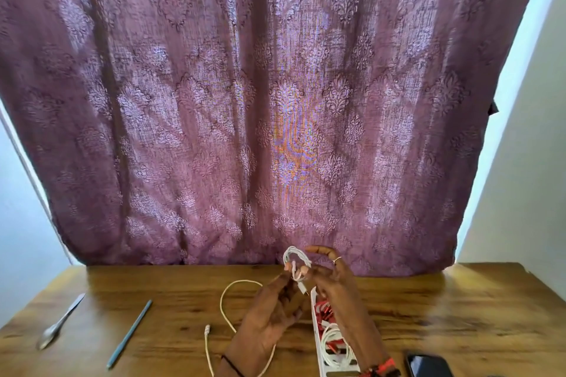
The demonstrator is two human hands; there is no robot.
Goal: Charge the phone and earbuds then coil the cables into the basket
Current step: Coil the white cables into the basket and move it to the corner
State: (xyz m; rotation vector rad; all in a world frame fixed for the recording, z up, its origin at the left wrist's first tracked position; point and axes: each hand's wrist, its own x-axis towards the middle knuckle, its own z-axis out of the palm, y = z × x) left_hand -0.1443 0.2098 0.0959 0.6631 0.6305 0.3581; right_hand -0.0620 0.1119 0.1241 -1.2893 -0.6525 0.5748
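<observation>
My left hand (272, 309) and my right hand (330, 278) are raised together over the wooden table (153, 285), both gripping a small coil of white cable (295, 260) with its plug hanging below. A second white cable (226, 306) lies loose on the table in a loop, its plug end near my left wrist. A white basket (315, 324) stands under my right forearm with a coiled white cable (332, 346) and red items inside. A dark phone (428, 366) lies flat at the bottom right edge. No earbuds are visible.
A metal spoon (58, 327) and a blue pencil (130, 333) lie on the table's left side. A purple patterned curtain (260, 101) hangs behind the table's far edge. White walls flank it.
</observation>
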